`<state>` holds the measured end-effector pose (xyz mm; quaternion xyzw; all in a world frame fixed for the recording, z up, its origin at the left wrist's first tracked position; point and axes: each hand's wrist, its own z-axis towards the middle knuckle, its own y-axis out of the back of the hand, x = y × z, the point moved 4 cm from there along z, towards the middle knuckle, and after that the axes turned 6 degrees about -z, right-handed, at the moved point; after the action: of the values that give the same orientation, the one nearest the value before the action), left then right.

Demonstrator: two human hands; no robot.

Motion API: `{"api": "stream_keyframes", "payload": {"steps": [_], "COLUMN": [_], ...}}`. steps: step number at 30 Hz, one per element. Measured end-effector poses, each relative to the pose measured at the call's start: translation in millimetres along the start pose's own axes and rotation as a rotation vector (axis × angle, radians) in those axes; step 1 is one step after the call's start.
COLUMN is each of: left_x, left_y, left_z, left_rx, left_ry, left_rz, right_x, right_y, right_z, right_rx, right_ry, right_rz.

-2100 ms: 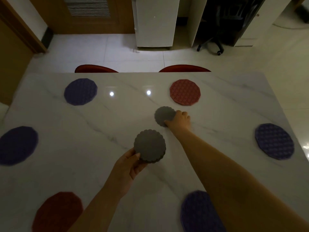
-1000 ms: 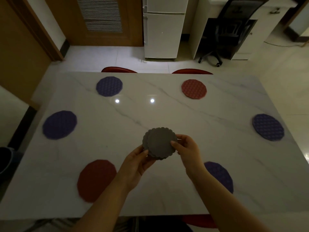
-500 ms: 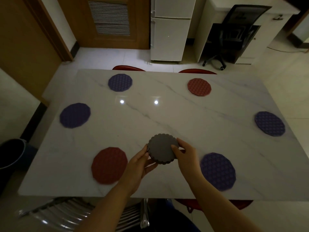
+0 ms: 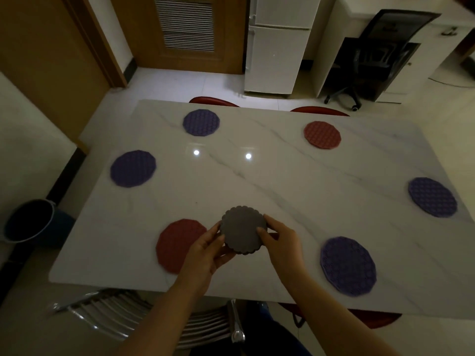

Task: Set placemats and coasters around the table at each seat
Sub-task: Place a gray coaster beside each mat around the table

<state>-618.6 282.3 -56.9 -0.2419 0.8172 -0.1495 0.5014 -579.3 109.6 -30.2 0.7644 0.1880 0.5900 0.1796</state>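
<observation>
A stack of grey scalloped coasters (image 4: 243, 228) hangs just above the white marble table (image 4: 282, 181) near its front edge. My left hand (image 4: 208, 249) cups the stack from below on the left. My right hand (image 4: 279, 238) pinches its right edge, thumb on top. Round placemats lie around the table: a red placemat (image 4: 177, 244) at front left, a purple placemat (image 4: 348, 265) at front right, a purple one (image 4: 133, 168) on the left, a purple one (image 4: 201, 122) at back left, a red one (image 4: 322, 134) at back right, a purple one (image 4: 432, 197) on the right.
Red chair seats (image 4: 213, 100) show behind the far edge. A metal chair back (image 4: 154, 317) stands below the near edge. A dark bucket (image 4: 28, 219) sits on the floor at left. A white fridge (image 4: 277, 44) and a black office chair (image 4: 372, 57) stand beyond.
The right hand brought the single coaster back from the table's middle onto the stack. Both hands now hold the stack nearer the front edge, and the view has pulled back from the table.
</observation>
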Motion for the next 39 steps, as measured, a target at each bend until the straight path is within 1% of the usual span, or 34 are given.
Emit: {"api": "stream_keyframes", "payload": {"steps": [5,8,11,13,15,17,19,22,27,30,34,37,39], "left_x": [-10.7,-18.2,-27.8,-34.5,-38.2,-40.3,-40.4,-37.1,-36.5,-37.2,-37.1,-35.6,-32.8], "left_y": [27.9,46.5,63.6,76.6,91.6,104.8,113.8,118.4,112.0,109.7,109.5,109.7,107.7], "left_z": [-5.1,-9.8,-13.9,-16.4,-19.0,-21.6,-24.2,-26.7,-26.9,-27.2,-29.8,-30.6,-30.5], "left_rx": [-0.11,-0.182,-0.224,-0.263,-0.316,-0.356,-0.377,-0.374,-0.339,-0.323,-0.305,-0.292,-0.276], "left_ry": [-0.01,-0.029,-0.083,-0.128,-0.151,-0.173,-0.178,-0.159,-0.143,-0.137,-0.125,-0.113,-0.102], "left_rz": [-0.078,-0.092,-0.074,-0.073,-0.116,-0.172,-0.2,-0.22,-0.217,-0.21,-0.197,-0.192,-0.192], "right_x": [16.2,24.7,32.5,34.0,27.5,12.5,-7.3,-35.9,-67.0,-73.4,-71.9,-71.4,-71.8], "right_y": [-23.3,-38.5,-49.8,-49.4,-41.6,-33.2,-33.0,-43.6,-59.9,-64.4,-61.7,-59.7,-56.7], "right_z": [1.4,4.3,14.5,27.9,42.3,52.8,53.8,42.4,26.6,23.5,21.0,17.3,12.8], "right_rx": [0.001,0.022,0.128,0.195,0.181,0.126,0.122,0.169,0.174,0.178,0.17,0.227,0.271], "right_ry": [0.024,0.002,-0.078,-0.17,-0.272,-0.332,-0.384,-0.45,-0.495,-0.456,-0.359,-0.298,-0.276], "right_rz": [0.039,0.113,0.204,0.254,0.341,0.351,0.267,0.145,0.021,-0.088,-0.35,-0.471,-0.498]}}
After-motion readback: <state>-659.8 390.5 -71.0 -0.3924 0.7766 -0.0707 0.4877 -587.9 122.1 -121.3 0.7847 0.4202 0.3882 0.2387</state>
